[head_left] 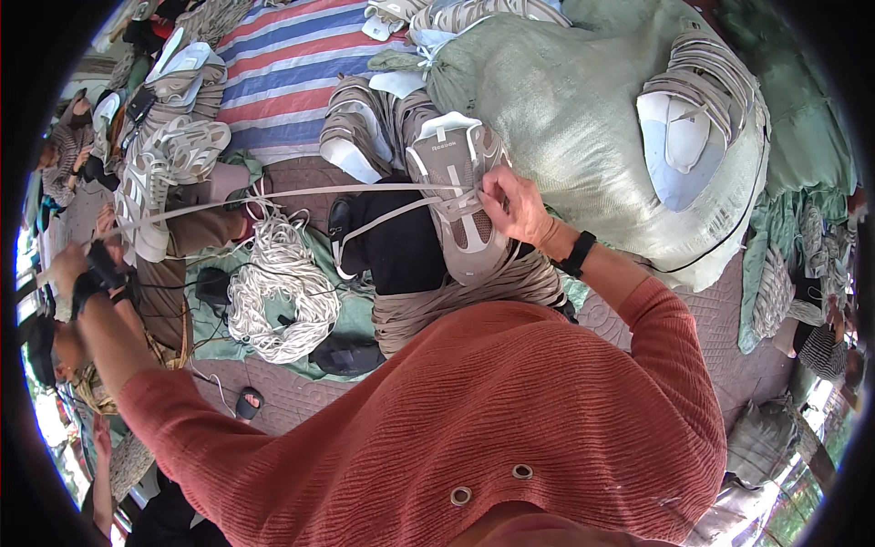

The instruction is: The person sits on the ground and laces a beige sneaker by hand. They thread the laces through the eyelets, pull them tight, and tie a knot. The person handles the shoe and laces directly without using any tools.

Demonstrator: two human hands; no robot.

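A taupe and white sneaker upper point(444, 155) lies across my lap, its mesh front toward me. My right hand point(518, 205) is closed at its right edge, pinching it where the lace crosses. From there a flat beige shoelace point(310, 190) runs taut to the far left. My left hand point(68, 269) is stretched out there, slightly blurred, with its fingers closed round the lace. The other lace end hangs in a slack curve left of the upper. What lies under my right fingertips is hidden.
A coil of white cord point(283, 292) lies on green cloth to the left. Stuffed pale green sacks point(547, 100) fill the right, with a bundle of shoe uppers point(697, 118) on top. A striped sheet point(292, 64) spreads ahead. Other people point(68, 150) sit along the left.
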